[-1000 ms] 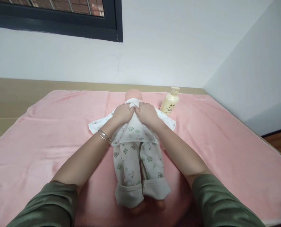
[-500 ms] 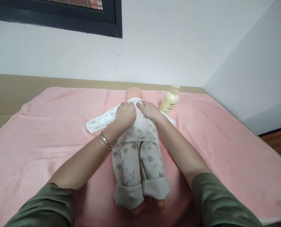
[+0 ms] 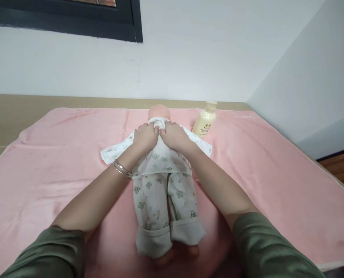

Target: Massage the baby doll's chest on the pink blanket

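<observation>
A baby doll in a white printed shirt and cuffed trousers lies stretched out, its head at the far end. Only the smooth top of the head shows, with no face in sight. My left hand rests on one side of the upper shirt, fingers laid over the shoulder. On the other side lies my right hand, its fingers also over the shoulder. Both thumbs lie close together along the middle. The fabric near the collar is slightly creased. Whether my fingertips pinch any cloth is hidden.
A pump bottle of pale yellow liquid stands beyond my right hand, beside the doll's sleeve. Beneath everything spreads a pink blanket. A wall rises behind, with a dark window frame at the upper left.
My left hand has gone from a more curled shape to lying flatter. My right hand has moved in toward it, bringing the thumbs together. The view has shifted slightly.
</observation>
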